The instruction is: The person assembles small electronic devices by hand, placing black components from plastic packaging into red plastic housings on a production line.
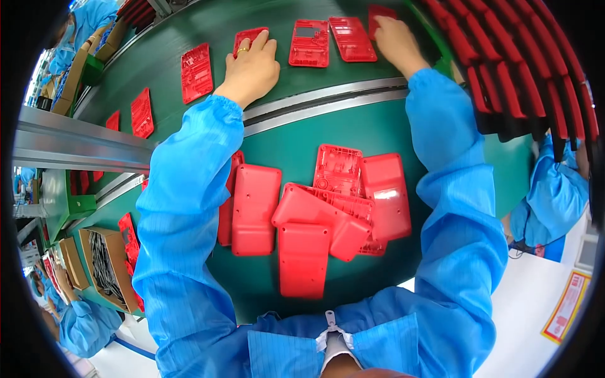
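Note:
At the far side, my left hand, with a ring on one finger, is bent over a red plastic housing half on the dark green conveyor belt, gripping it. My right hand reaches further right, its fingers closed on another red housing half; my hand covers part of it. Between my hands lie an open-faced shell with a rectangular window and a second ribbed shell. Left of my left hand, another ribbed shell rests on the belt.
Several red housings lie overlapping on the green worktop between my forearms. Stacked red shells rise at the right. A metal post and a cardboard box of dark strips stand left. Co-workers in blue are nearby.

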Demonstrator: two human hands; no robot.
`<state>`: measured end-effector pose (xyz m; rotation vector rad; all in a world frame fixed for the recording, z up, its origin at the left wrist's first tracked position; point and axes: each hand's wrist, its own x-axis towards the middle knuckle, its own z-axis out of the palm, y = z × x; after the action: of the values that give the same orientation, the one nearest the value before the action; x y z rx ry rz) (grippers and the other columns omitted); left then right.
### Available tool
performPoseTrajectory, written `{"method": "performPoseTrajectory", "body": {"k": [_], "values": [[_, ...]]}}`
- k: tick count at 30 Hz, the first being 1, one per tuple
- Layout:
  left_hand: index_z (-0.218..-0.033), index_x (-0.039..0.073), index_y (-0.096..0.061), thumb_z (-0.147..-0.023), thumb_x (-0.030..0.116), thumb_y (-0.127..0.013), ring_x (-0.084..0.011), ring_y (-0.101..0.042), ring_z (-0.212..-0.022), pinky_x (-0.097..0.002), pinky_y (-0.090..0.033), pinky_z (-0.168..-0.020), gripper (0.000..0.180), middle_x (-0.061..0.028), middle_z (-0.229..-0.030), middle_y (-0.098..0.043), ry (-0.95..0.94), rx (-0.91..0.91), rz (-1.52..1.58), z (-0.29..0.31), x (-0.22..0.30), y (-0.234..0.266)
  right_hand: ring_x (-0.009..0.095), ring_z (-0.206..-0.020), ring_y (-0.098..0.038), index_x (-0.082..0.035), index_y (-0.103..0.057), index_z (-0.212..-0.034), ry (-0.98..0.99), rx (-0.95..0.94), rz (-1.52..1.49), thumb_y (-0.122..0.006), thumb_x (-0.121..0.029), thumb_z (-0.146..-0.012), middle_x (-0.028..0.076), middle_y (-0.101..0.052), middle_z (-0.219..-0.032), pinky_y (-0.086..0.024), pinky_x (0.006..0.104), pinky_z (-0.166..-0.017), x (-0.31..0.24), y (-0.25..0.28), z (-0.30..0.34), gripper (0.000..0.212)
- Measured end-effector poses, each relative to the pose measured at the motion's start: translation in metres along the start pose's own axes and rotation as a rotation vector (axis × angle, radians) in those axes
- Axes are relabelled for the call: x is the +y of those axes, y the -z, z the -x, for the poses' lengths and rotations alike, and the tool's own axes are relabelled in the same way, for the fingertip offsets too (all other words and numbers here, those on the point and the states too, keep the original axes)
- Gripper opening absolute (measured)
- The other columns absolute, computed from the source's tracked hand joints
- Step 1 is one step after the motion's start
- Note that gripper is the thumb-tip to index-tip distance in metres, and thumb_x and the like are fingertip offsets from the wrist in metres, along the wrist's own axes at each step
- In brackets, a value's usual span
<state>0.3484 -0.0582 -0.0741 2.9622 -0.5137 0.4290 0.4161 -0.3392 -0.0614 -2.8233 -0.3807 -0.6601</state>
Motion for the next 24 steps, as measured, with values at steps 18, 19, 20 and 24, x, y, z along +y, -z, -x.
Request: {"method": "performPoseTrajectory", "body": {"k": [18, 19, 20, 24], "values": [[-0.118, 0.005, -0.048, -0.083, 0.013, -0.045, -0.0391, -0.032, -0.125, -0.0645, -0.03, -0.091, 0.036, -0.0148, -0.138, -0.031, 0.084, -0.021, -0.005, 0.011, -0.007, 0.013, 0.035, -0.102, -0.052, -0.009, -0.058, -0.112, 0.233, -0.116, -0.006, -0.039, -0.023, -0.082, 0.011, -0.057, -0.113, -0.042, 0.0439, -0.089, -0.017, -0.005, 0.008, 0.038], [-0.117, 0.004, -0.05, -0.083, 0.014, -0.047, -0.0384, -0.035, -0.123, -0.0598, -0.033, -0.092, 0.035, -0.0152, -0.136, -0.034, 0.059, 0.0, 0.052, 0.013, -0.002, 0.022, 0.036, -0.102, -0.052, -0.01, -0.058, -0.112, 0.186, -0.126, 0.015, -0.039, -0.024, -0.082, 0.012, -0.057, -0.112, -0.042, 0.0446, -0.089, -0.004, -0.007, 0.002, 0.039], [-0.115, 0.004, -0.051, -0.083, 0.015, -0.048, -0.0378, -0.038, -0.121, -0.0552, -0.036, -0.092, 0.034, -0.0155, -0.134, -0.037, 0.048, 0.017, 0.1, 0.019, -0.002, 0.031, 0.037, -0.102, -0.052, -0.011, -0.058, -0.113, 0.149, -0.14, 0.026, -0.039, -0.025, -0.082, 0.013, -0.058, -0.112, -0.042, 0.0454, -0.089, 0.005, -0.011, -0.004, 0.039], [-0.104, 0.002, -0.058, -0.083, 0.022, -0.054, -0.0342, -0.056, -0.097, -0.0374, -0.045, -0.085, 0.029, -0.0181, -0.108, -0.058, -0.125, 0.187, 0.232, 0.054, -0.011, 0.087, 0.036, -0.1, -0.054, -0.002, -0.058, -0.109, 0.254, -0.146, 0.071, -0.048, -0.023, -0.086, 0.018, -0.058, -0.109, -0.042, 0.0408, -0.089, 0.0, -0.01, -0.004, 0.032]]}}
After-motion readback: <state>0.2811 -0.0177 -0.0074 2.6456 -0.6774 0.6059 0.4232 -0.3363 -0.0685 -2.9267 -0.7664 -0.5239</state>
